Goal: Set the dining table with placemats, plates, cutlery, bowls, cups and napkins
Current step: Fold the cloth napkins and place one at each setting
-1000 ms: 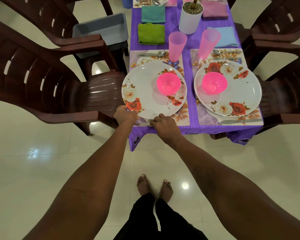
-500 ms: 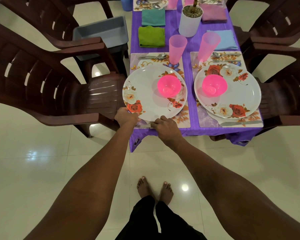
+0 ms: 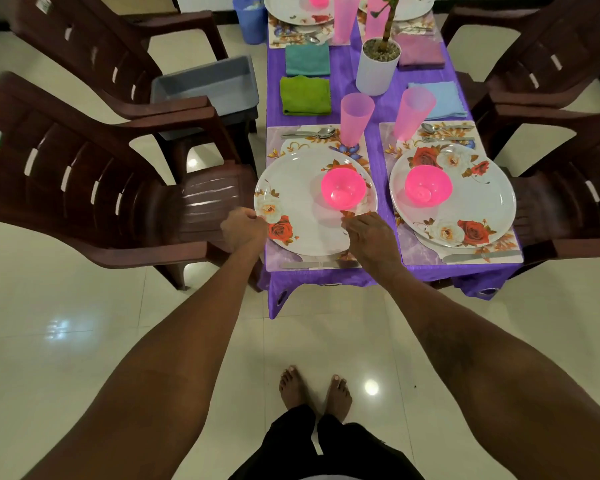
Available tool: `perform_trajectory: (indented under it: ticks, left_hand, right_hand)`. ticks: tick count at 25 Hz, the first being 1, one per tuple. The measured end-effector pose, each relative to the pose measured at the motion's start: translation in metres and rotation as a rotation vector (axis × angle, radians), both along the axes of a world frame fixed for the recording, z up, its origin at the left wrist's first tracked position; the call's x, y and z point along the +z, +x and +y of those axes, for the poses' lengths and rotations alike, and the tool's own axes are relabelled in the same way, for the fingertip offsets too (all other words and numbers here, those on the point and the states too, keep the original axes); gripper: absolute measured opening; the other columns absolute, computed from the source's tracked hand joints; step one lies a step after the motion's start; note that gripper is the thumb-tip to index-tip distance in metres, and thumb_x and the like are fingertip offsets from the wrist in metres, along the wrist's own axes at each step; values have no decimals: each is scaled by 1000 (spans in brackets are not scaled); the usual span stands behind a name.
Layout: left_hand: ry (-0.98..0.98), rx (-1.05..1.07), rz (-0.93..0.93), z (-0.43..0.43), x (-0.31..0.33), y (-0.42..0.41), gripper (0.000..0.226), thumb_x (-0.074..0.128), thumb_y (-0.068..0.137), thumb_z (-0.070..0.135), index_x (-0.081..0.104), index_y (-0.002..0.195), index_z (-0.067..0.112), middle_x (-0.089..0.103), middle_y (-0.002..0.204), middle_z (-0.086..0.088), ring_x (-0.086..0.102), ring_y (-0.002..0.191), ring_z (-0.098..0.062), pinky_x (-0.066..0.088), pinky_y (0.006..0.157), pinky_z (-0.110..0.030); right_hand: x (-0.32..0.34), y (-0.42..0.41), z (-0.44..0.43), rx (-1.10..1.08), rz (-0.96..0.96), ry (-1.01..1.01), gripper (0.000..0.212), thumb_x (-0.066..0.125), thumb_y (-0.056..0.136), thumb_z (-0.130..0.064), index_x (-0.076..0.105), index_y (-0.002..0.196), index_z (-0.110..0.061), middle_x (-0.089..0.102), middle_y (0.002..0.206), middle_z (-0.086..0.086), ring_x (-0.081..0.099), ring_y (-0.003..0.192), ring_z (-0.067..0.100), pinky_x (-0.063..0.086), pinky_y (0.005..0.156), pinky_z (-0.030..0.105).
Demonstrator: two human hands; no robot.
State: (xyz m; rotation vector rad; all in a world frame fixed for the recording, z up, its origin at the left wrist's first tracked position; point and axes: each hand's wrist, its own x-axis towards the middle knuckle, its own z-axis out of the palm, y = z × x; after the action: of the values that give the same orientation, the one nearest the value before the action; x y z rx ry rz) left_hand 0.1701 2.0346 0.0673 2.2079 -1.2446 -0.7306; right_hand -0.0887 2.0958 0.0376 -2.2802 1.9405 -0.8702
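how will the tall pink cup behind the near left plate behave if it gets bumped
Likely tips easily: the pink cup is tall and narrows toward its base. It looks like thin translucent plastic, so probably light and unlikely to shatter.

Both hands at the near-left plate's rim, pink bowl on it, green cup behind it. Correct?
No: the cup behind that plate is pink, not green; the green item further back is a folded napkin. Head view shows it. Rest holds: left hand and right hand at the plate's rim, pink bowl on it.
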Motion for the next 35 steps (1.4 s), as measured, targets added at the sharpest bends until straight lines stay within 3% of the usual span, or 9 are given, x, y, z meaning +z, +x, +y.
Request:
perform_trajectory:
  ticks: [4, 7, 10, 14, 19, 22, 25, 29, 35]
  left_hand:
    - [-107, -209, -60, -34, 10, 0, 16, 70, 91, 23, 81, 100, 16, 77, 105, -2, 72, 98, -20, 54, 87, -29]
    - [-138, -300, -17, -66, 18, -10, 12, 68, 89, 18, 79, 89, 19, 77, 94, 0, 71, 85, -15, 48, 73, -20]
    - [-162, -355, 40, -103, 24, -23, 11, 67, 90, 16, 78, 89, 17, 78, 88, -4, 69, 68, -12, 50, 60, -14]
    - [-198, -420, -67, -156, 26, -43, 15, 66, 86, 12, 81, 88, 13, 78, 87, -5, 71, 78, -24, 59, 76, -37]
    - [-145, -500, -245, -210, 6, -64, 13, 64, 87, 7, 76, 82, 10, 73, 81, -10, 66, 76, -32, 38, 62, -30]
    - [-137, -514, -256, -239, -9, -72, 15, 61, 85, 3, 72, 75, 8, 69, 76, -10, 62, 74, -32, 43, 62, -35]
    - [-110, -583, -305, -260, -21, -79, 18, 59, 87, 4, 74, 79, 12, 66, 76, -10, 61, 78, -35, 43, 62, -37]
    - [-120, -709, -391, -286, -45, -86, 28, 63, 86, 3, 78, 107, 14, 75, 104, -15, 66, 99, -38, 52, 83, -42]
    - [-72, -950, -609, -305, -45, -101, 33, 63, 80, -1, 79, 100, 20, 69, 98, -10, 63, 98, -36, 48, 76, -39]
  right_hand:
    - [32, 10, -34, -47, -55, -15, 21, 62, 91, -6, 79, 103, -8, 76, 93, 11, 68, 87, 35, 61, 74, 44]
    - [47, 15, -68, -41, -88, -50, 17, 68, 90, -5, 79, 103, -6, 77, 99, 14, 70, 91, 36, 60, 84, 47]
    - [50, 21, -112, -7, -120, -86, 16, 67, 88, -3, 79, 97, -8, 76, 90, 12, 68, 83, 36, 57, 76, 42]
    - [44, 15, -180, -32, -136, 117, 16, 65, 89, -4, 79, 95, -7, 76, 93, 15, 67, 91, 38, 52, 80, 41]
    - [24, 18, -233, -26, -126, 309, 18, 55, 80, -7, 73, 81, -8, 73, 85, 15, 67, 84, 39, 51, 73, 44]
    - [10, 23, -256, -45, -122, 373, 19, 56, 81, -8, 75, 85, -8, 74, 86, 16, 67, 85, 39, 53, 77, 48]
    - [0, 24, -276, -73, -81, 369, 18, 60, 83, -7, 76, 91, -4, 73, 87, 19, 68, 83, 41, 55, 76, 48]
    - [-18, 31, -288, -114, -91, 271, 19, 58, 81, -11, 76, 83, -5, 71, 80, 17, 67, 75, 39, 53, 68, 42]
    - [-25, 41, -289, -111, -162, 266, 17, 57, 83, -11, 74, 81, -8, 72, 77, 13, 66, 72, 34, 47, 66, 35]
